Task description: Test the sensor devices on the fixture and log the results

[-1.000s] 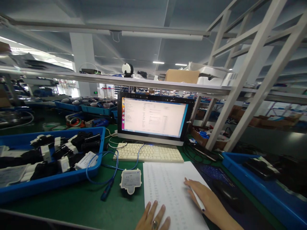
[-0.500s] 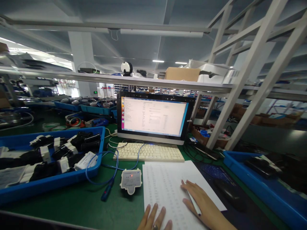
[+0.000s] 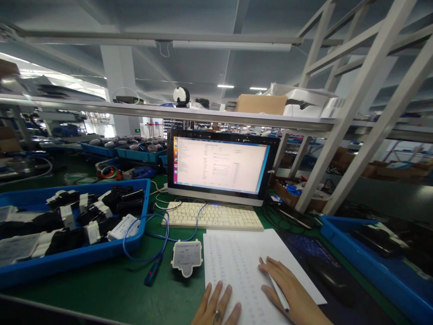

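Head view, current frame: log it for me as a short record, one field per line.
left hand: fingers spread on the printed paper
right hand: over the paper, holding a white pen
device: grey-faced unit, left of the paper
keyboard: beyond the paper
monitor: lit, text too small to read
blue bin: picture left, black and white parts inside
mouse: right of the paper

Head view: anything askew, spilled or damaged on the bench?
Nothing looks spilled or visibly damaged. Slightly untidy: the blue cable runs across the keyboard, where it could get in the way of typing, and the paper appears to overlap the mouse pad.
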Motion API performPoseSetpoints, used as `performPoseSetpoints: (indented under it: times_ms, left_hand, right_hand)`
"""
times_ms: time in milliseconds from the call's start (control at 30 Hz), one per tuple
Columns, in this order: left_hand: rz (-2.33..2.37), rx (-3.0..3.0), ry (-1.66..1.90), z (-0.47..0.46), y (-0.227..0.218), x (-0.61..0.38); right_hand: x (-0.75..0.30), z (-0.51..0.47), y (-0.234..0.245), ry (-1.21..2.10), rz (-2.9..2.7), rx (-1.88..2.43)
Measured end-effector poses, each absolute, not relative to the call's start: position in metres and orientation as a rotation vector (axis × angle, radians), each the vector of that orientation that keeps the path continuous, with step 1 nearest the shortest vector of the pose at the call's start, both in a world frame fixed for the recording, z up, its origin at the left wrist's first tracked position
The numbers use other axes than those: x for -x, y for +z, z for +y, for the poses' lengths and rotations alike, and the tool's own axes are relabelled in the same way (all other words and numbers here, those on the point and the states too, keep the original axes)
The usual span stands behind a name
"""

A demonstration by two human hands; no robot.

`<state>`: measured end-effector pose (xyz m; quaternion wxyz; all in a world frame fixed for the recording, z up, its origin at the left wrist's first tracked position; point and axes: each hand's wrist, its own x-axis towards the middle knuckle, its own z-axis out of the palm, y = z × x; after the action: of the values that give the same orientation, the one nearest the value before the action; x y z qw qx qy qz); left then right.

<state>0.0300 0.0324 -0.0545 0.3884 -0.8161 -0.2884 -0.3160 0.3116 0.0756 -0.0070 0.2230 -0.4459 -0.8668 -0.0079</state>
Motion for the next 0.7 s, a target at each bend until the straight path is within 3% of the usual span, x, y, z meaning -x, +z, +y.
performPoseSetpoints:
  times_ms: [300, 567, 700]
  left_hand:
    - [-0.820, 2.056, -0.717, 0.049, -0.059, -0.026]
    - [-0.895, 2.002, -0.844, 0.066, -0.083, -0.026]
    - [-1.021, 1.996, -0.886, 0.064, -0.089, -0.027]
  right_hand:
    - [-0.314, 0.095, -0.001, -0.058, -2.239, 1.125]
    - [-0.297, 0.129, -0.003, 0.483, -1.540, 1.192]
    - [-0.316, 0.138, -0.017, 0.540, -1.270, 1.255]
